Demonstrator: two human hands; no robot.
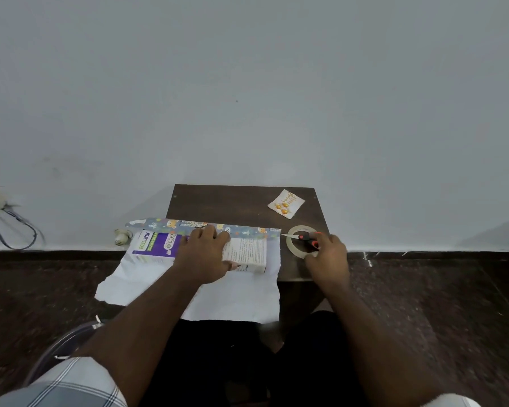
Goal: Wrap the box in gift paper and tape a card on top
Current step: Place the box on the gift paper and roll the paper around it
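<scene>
A small dark brown wooden worktop (241,204) stands against a plain pale grey wall (247,83), on a dark speckled floor (423,304). A white plug with a dark looped cable (9,227) sits at the wall's foot, far to the left.

Near the worktop's far right corner lies a small cream card with orange ornaments and gold lettering (286,203). Along the right edge lies a ring of clear tape (301,240), with red-and-black-handled scissors (304,238) resting across it, blades pointing left.

A sheet of gift paper (235,298), white side up, covers the left part of the worktop and hangs over its near and left edges. Its far edge is folded up over the box, showing a grey-blue cartoon print. On the paper lies the long white and purple cardboard box (159,245), flat, its length running left to right.

The left hand (206,254) presses down on the middle of the box, fingers spread fairly straight, fingertips on the folded printed strip. The right hand (326,257) is at the tape ring and the scissor handles, fingers curled; whether it actually grips either cannot be told.
</scene>
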